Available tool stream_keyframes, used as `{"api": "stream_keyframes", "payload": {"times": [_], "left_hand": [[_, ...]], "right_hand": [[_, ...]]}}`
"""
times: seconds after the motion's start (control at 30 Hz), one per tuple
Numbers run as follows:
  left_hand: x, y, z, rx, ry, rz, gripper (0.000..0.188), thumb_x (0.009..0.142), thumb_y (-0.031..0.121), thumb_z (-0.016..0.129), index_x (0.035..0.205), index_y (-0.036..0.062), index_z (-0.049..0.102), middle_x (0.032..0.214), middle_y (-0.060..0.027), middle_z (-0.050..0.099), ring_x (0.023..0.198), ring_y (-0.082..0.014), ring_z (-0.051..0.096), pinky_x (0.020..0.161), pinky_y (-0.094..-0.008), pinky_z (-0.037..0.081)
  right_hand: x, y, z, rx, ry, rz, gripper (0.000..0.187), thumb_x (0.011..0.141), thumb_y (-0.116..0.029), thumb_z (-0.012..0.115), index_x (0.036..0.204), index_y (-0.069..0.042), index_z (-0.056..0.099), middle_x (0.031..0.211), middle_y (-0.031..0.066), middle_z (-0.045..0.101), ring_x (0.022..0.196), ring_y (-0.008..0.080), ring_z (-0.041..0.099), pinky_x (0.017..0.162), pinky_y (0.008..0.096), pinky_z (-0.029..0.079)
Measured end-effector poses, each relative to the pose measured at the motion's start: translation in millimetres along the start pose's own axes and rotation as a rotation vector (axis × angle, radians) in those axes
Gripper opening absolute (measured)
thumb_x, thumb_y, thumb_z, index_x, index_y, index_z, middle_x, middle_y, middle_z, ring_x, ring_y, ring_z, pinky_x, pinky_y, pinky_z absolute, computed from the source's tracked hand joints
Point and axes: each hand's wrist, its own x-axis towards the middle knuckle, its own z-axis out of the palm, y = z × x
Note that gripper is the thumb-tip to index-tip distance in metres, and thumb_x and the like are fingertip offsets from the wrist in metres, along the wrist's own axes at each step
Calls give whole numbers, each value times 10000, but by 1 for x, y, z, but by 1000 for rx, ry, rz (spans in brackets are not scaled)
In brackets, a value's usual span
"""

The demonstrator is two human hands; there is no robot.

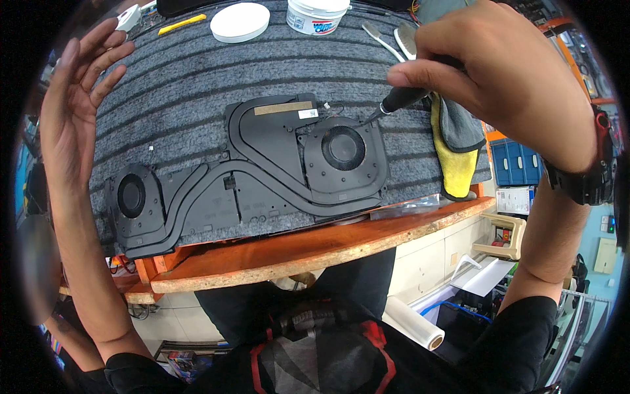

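Note:
A black laptop cooling module [262,174] with curved heat pipes lies on the striped grey mat, near the bench's front edge. It carries a large round fan [344,148] at its right end and a smaller fan [131,196] at its left. My right hand [459,49] is closed round the dark handle of a screwdriver [401,100]. The tip slants down to the upper right corner of the large fan's housing; whether it sits in a screw I cannot tell. Raised over the mat's left side, my left hand [82,98] is open, fingers spread, touching nothing.
A white lid [240,23], a white tub [317,16] and a yellow tool [182,25] lie along the back. Two brushes [383,41] are partly behind my right hand. A grey and yellow cloth [458,144] and a clear plastic bag [407,207] lie right of the module, by the wooden edge [315,256].

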Motion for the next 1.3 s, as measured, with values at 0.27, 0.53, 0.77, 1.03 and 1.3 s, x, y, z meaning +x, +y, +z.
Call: {"api": "stream_keyframes", "payload": {"times": [0.27,0.53,0.77,1.03,1.3], "left_hand": [[0,-17,-15,-44,48,-26,547,1078,488,469,1377,60,631,1395,-184,635,1256,-272,655,1069,-374,539],[8,-21,-10,-68,76,-24,542,1070,481,497,1357,48,652,1351,-184,664,1232,-259,669,1044,-363,546],[14,-21,-10,-165,76,-62,526,1065,468,518,1352,51,661,1336,-172,678,1227,-249,672,1039,-357,533],[11,-22,-12,-141,73,-47,527,1063,466,520,1340,42,667,1312,-166,690,1208,-240,680,1033,-349,532],[11,-25,-13,-162,89,-94,519,1055,463,547,1310,32,684,1257,-141,715,1184,-221,685,1008,-338,530]], "right_hand": [[27,-49,-14,-306,-155,225,236,948,-252,729,1001,-23,716,903,142,729,836,272,723,745,383,572],[39,-36,-11,-484,-400,502,195,908,-193,756,1007,-44,679,895,116,690,824,283,677,726,390,509],[17,-23,-17,-409,-201,258,295,942,-345,722,934,-57,662,805,114,645,820,294,659,694,408,482],[40,-32,-15,-461,-436,601,299,941,-351,720,944,-55,676,804,122,676,762,301,663,693,397,496],[26,-21,-13,-392,-252,295,334,945,-362,713,886,-40,646,746,129,639,723,307,648,671,419,476]]}}
